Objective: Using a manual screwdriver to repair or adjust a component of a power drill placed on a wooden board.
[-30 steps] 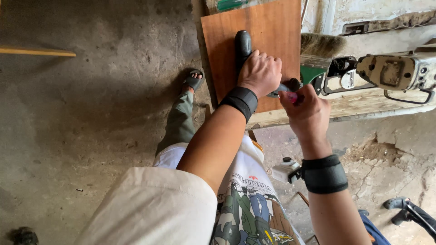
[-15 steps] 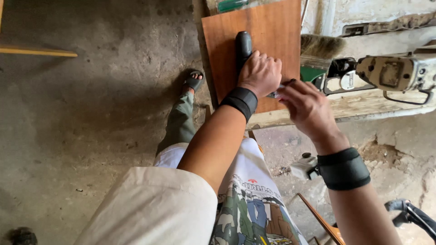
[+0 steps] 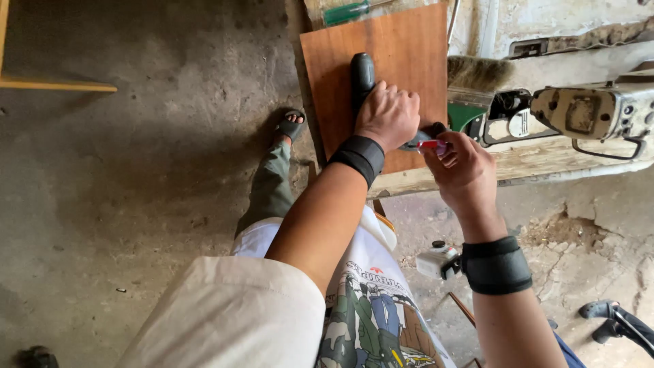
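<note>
left hand closed around dark power tool lying on brown wood board on the surface. right hand pinches small red part at tool's end.

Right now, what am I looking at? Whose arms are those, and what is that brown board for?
The picture comes from a camera worn on a person's head, looking straight down, so the arms are that person's own. You also see their foot in a sandal on the concrete floor.

The left hand grips a dark power tool and presses it onto a reddish-brown wooden board. The board lies on a worn workbench. The right hand pinches a small red-tipped piece at the tool's end; what it is I cannot tell. Both wrists wear black bands.

Nearby on the bench are a grey machine, a brush and a green-handled screwdriver.
</note>
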